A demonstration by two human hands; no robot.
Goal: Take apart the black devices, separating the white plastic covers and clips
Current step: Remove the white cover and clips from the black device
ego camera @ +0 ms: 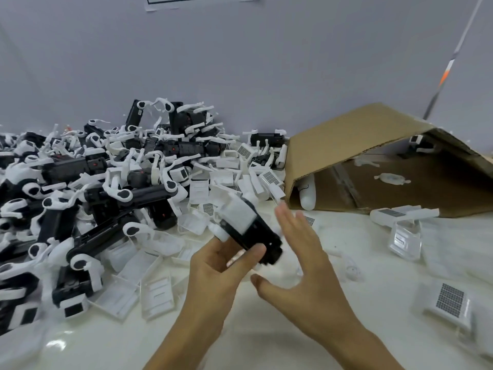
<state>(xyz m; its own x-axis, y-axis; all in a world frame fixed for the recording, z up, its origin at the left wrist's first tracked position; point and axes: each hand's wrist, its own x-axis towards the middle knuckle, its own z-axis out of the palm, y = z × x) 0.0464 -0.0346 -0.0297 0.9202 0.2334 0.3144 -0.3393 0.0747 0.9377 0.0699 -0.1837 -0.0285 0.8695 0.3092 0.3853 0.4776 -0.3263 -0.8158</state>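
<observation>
My left hand [224,265] gripping a black device [250,233] with its white cover [236,213] on, my right hand [301,260] beside it, fingers straight, holding nothing, cardboard box [346,145] on its side beyond

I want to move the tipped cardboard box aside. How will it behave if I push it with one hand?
The cardboard box probably slides easily on the glossy white table, since it looks nearly empty. Its open flap may bend rather than push stiffly. The few white parts inside would likely shift or spill out.

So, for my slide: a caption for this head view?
Left hand grips a black device; right hand open beside it.
</observation>
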